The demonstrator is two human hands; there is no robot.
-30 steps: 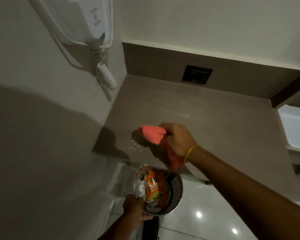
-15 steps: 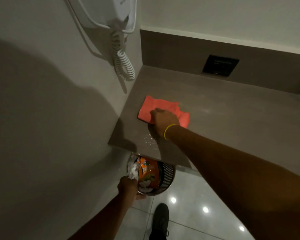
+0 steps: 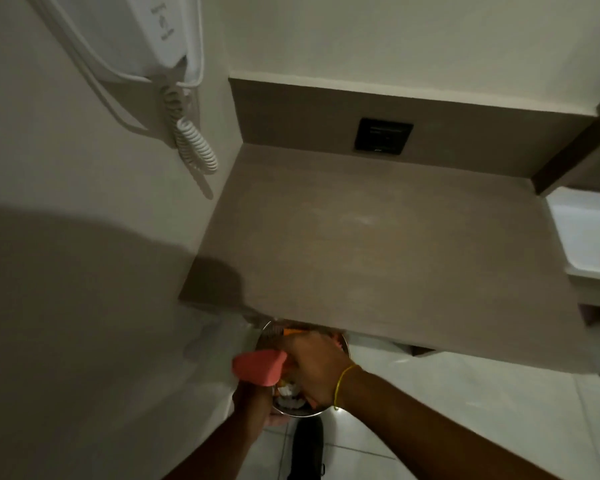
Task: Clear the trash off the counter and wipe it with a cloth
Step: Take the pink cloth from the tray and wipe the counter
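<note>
Nearest the camera, the left hand gripped the rim of a small metal bin held below the front edge of the counter. The right hand was closed around a bunched pink cloth directly over the bin's mouth, apparently brushing or shaking gathered crumbs in among the wrappers and paper inside. A dark shoe stood on the tiled floor just beneath.

Farther off, the counter showed no trash, only a faint pale smear near its middle. Beyond it sat a black wall socket, with a wall-mounted white appliance and its coiled cord up left.

The step looked like emptying the sweepings. The next move would likely call for bringing the cloth back onto the counter and passing it over that smear.
</note>
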